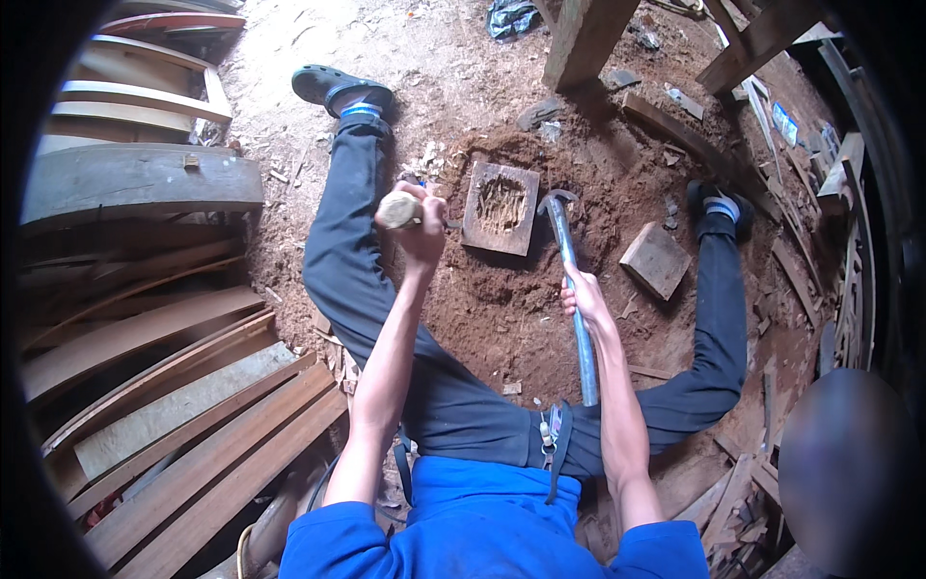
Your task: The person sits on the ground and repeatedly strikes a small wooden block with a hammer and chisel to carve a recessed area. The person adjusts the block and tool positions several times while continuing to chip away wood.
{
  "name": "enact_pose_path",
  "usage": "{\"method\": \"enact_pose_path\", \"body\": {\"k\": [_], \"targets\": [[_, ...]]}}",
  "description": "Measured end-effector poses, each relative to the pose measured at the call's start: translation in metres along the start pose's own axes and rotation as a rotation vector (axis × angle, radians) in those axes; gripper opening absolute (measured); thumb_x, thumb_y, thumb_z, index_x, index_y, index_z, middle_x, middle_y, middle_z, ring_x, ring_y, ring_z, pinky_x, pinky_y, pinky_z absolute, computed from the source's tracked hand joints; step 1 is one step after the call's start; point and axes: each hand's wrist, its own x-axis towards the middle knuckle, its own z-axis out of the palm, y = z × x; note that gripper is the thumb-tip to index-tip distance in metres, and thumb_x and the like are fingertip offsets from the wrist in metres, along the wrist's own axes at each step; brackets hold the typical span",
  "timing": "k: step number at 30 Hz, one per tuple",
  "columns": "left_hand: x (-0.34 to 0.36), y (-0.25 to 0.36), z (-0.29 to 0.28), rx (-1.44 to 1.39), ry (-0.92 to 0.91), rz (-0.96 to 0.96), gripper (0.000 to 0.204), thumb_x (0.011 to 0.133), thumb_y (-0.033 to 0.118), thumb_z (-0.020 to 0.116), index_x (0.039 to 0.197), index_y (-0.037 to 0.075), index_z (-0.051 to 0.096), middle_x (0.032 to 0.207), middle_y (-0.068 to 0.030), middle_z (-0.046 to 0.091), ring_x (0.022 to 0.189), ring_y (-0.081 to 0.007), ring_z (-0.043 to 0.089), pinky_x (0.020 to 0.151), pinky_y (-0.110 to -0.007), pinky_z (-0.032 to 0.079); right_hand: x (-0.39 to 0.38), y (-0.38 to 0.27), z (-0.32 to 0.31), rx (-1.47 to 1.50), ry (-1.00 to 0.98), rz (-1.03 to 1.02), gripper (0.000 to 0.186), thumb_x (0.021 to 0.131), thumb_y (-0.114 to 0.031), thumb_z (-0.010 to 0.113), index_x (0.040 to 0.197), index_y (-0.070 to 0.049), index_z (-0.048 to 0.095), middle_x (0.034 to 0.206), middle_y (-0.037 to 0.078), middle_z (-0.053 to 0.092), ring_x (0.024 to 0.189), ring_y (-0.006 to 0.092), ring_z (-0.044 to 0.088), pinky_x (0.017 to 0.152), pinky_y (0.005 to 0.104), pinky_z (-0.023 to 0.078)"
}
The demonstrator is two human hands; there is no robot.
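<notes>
My left hand is closed round a chisel with a thick, pale wooden handle, whose round butt faces up. A short dark piece of its blade shows beside my fingers, pointing toward a square wooden block. That block lies on the sawdust between my legs, its top gouged into a rough, splintered hollow. On the block's right, my right hand grips a claw hammer partway along its blue-grey metal handle. The hammer's head is up near the block's right edge, apart from it.
A second wooden block sits on the right, near my foot. Curved boards and planks are stacked along the left. Wooden posts stand at the far side, and scrap wood lies at the lower right. Reddish sawdust covers the ground.
</notes>
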Motion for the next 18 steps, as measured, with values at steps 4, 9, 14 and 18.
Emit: {"method": "enact_pose_path", "body": {"k": [4,9,14,18], "targets": [[0.013,0.031,-0.003,-0.291,-0.212,-0.024,0.013,0.078,-0.004,0.057,0.085,0.004,0.048,0.077,-0.0024,0.055,0.065,-0.0088,0.055,0.050,-0.021,0.045,-0.022,0.019,-0.015,0.039,0.004,0.121,0.043,0.095,-0.050,0.055,0.080,-0.010,0.047,0.057,-0.006,0.041,0.042,0.0009,0.037,0.036,0.0184,0.033],[0.017,0.030,0.041,-0.238,-0.284,-0.210,0.013,0.080,0.002,0.065,0.084,0.004,0.053,0.064,0.0004,0.054,0.054,-0.0091,0.055,0.046,-0.022,0.044,-0.036,0.032,-0.021,0.089,0.009,0.074,0.042,0.095,-0.049,0.056,0.080,-0.010,0.047,0.059,-0.006,0.042,0.043,0.0011,0.039,0.037,0.0186,0.033],[0.008,0.014,0.061,-0.181,-0.261,-0.309,0.012,0.077,0.000,0.064,0.078,0.005,0.052,0.062,0.0010,0.053,0.051,-0.0083,0.052,0.046,-0.022,0.042,-0.041,0.035,-0.027,0.121,0.026,0.058,0.042,0.094,-0.048,0.057,0.080,-0.010,0.047,0.059,-0.006,0.042,0.043,0.0013,0.038,0.037,0.0188,0.033],[0.006,0.005,0.063,-0.200,-0.234,-0.368,0.012,0.076,-0.002,0.062,0.077,0.005,0.052,0.065,0.0001,0.054,0.052,-0.0090,0.053,0.047,-0.022,0.043,-0.042,0.040,-0.031,0.155,0.033,0.099,0.041,0.095,-0.048,0.057,0.081,-0.010,0.047,0.059,-0.006,0.042,0.043,0.0016,0.038,0.037,0.0187,0.033]]}}
